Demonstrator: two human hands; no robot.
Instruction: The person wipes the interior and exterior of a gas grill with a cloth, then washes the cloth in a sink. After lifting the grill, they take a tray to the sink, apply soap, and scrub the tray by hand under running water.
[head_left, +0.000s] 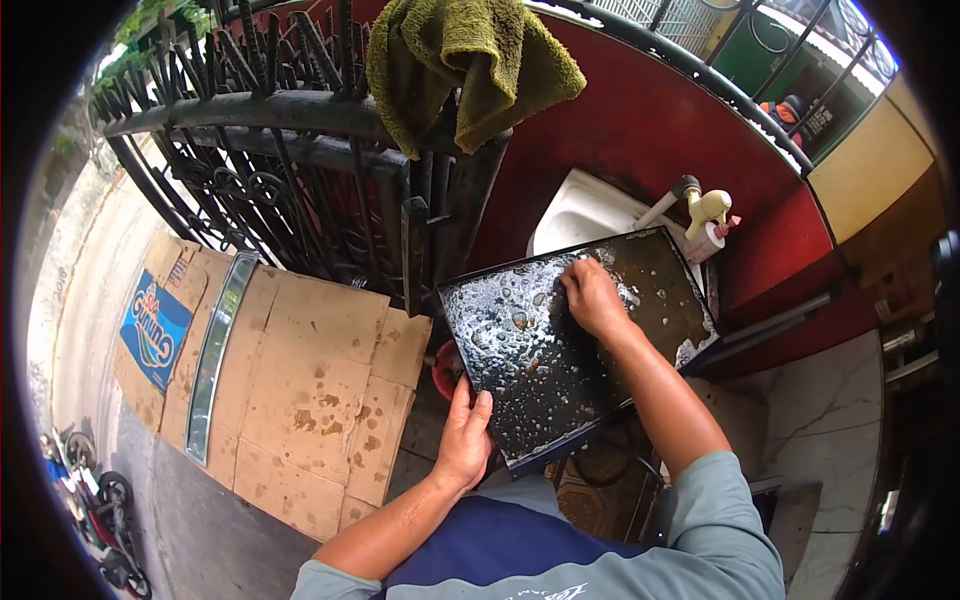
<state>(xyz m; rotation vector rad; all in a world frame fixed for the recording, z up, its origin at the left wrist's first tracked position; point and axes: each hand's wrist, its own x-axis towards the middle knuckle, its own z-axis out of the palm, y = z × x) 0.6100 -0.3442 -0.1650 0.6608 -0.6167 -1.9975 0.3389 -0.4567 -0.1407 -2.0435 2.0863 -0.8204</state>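
Observation:
A dark rectangular tray [570, 405] with a thin raised rim lies tilted in front of me, its far end over a white sink [562, 215]. Soap suds [500, 310] and droplets cover much of its surface, thickest on the left. My left hand [467, 435] grips the near left edge, thumb on top and the other fingers partly hidden beneath. On the soapy surface, right of the middle, rests my right hand [592, 297] with its fingers curled together. Whatever those fingers hold, if anything, is hidden under them.
Beyond the sink, a cream tap [708, 207] stands near a pinkish bottle [706, 243]. A green towel [470, 65] hangs over the black metal gate [270, 110]. On the left, a metal-framed glass strip [218, 360] lies on cardboard [290, 370]. A red container [445, 372] is partly under the tray.

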